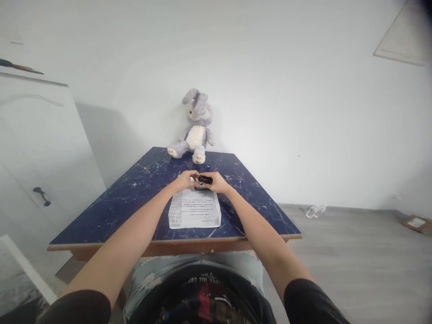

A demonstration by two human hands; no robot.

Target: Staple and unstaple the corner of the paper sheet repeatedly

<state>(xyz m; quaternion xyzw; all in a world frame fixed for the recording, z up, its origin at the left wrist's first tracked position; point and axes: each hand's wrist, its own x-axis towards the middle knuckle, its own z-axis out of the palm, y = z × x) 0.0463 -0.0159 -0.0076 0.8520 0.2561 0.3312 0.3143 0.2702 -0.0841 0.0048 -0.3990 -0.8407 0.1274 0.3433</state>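
Observation:
Both arms reach out over a dark blue marbled table point(128, 202). My right hand point(216, 183) is closed around a small black stapler point(204, 180) held at the far edge of a stack of printed paper point(195, 209). My left hand point(185, 180) is closed on the same far edge of the paper, just left of the stapler, fingers touching it. The paper lies flat on the table in front of me.
A grey and white plush rabbit point(195, 128) sits at the table's far edge against the white wall. A white cabinet point(37, 148) stands on the left. A plastic bottle point(313, 210) and a flat box point(417, 222) lie on the grey floor to the right.

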